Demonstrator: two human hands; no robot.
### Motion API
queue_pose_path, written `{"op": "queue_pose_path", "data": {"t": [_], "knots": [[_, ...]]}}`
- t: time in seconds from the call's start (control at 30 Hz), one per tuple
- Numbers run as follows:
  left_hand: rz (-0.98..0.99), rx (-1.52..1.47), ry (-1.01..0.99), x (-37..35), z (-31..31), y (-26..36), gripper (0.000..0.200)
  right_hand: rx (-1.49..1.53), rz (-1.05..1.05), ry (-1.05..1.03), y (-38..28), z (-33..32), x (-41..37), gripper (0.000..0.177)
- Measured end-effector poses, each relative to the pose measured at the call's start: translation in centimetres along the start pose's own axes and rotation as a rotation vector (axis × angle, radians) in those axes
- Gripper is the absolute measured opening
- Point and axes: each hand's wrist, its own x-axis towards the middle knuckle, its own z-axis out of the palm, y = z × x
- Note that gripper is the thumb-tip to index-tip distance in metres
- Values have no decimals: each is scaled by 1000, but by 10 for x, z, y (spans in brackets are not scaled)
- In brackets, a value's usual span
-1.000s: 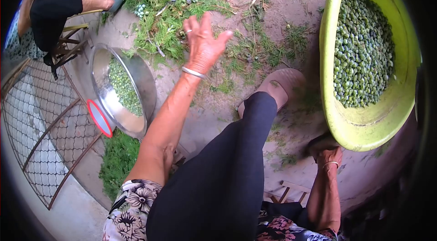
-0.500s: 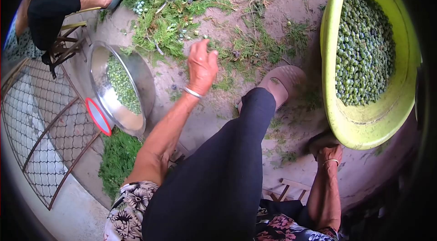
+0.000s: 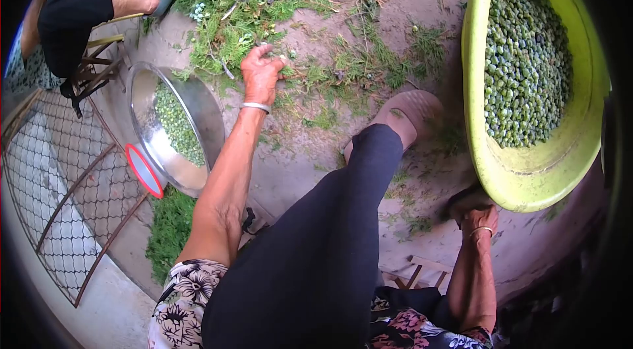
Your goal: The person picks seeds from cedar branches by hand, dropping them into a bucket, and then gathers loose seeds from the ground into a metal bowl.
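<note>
My left hand (image 3: 262, 77), with a pale bracelet at the wrist, is over the edge of the cut evergreen sprigs (image 3: 231, 39). Its fingers are curled and the thumb is bent toward them; what they hold, if anything, is too small to make out. Small green cones lie among the sprigs. Low at the right, my right hand (image 3: 478, 218) is closed beside a dark, shaded shape (image 3: 465, 203), below the yellow-green tub (image 3: 521, 194). Its fingertips are hidden. Many green cones (image 3: 527, 65) fill the bottom of the tub.
A metal basin (image 3: 214, 112) with green cones stands at the left, next to a red-rimmed round object (image 3: 144, 171) and a wire mesh frame (image 3: 72, 177). Another person's leg (image 3: 132, 3) is at top left. My pink slipper (image 3: 415, 115) is on the ground.
My left hand has moved left, with its forearm closer to the metal basin. My right hand has stayed nearly in place. The view has shifted slightly.
</note>
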Motion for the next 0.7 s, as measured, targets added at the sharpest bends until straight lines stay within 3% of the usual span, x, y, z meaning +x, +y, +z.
{"op": "queue_pose_path", "data": {"t": [0.13, 0.2, 0.23, 0.27, 0.33, 0.37, 0.4, 0.47, 0.5, 0.67, 0.7], "knots": [[81, -87, 92, -26, 1, -5, 44, -18, -36, 12, 12, 10, 8, 38], [255, 94, 39, -31, -5, -21, 42, -6, -25, 1, 5, 3, 4, 38], [112, 269, -83, -37, -12, -20, 32, 4, -13, -12, 3, 0, 2, 38], [111, 270, -84, -37, -14, -18, 32, 3, -12, -14, 3, 2, 2, 38], [137, 943, -318, -47, -10, 10, 28, -16, -5, 1, 6, 7, 4, 38], [357, 1022, -195, -50, -8, 12, 28, -18, -5, 1, 6, 6, 4, 38], [356, 1021, -195, -45, -5, 10, 28, -5, -4, -1, 5, 6, 4, 39], [748, 788, 121, -27, 4, 7, 25, 11, -6, -1, 4, 5, 5, 39], [657, 834, 135, -25, 9, 13, 23, -4, 8, -10, 3, 4, 5, 38], [629, 850, 159, 4, 15, -13, 20, -27, -12, -33, -3, -2, 1, 37], [634, 761, 132, 6, 14, -14, 19, -22, 21, -76, -3, -3, 2, 46]]}}
